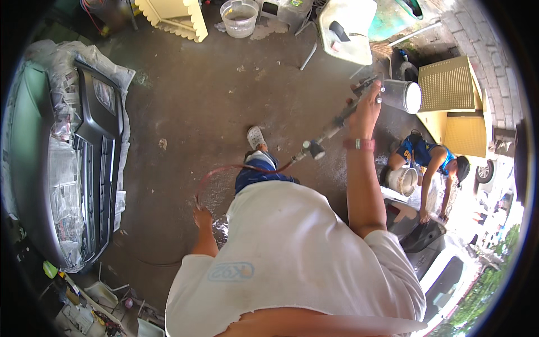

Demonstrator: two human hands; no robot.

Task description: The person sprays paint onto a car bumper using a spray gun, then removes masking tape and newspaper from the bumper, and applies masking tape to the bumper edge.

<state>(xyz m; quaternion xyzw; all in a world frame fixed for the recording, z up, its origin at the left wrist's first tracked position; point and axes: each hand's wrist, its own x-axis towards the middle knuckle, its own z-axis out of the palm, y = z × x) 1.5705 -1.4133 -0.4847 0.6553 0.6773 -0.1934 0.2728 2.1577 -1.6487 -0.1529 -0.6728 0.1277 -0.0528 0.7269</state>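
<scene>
My right hand is raised at the upper right, closed round a spray gun with a metal cup lying sideways on it. Below the grip are a jointed fitting and a round valve or gauge. From there a red hose curves down to my left hand, which is low beside my body with its fingers closed on the hose. My sandalled foot shows on the concrete floor.
A dark bumper, masked with newspaper and plastic, stands at left. A co-worker bends over a dark panel at right, beside a bucket and cream cabinets. A white chair and clear bucket stand ahead.
</scene>
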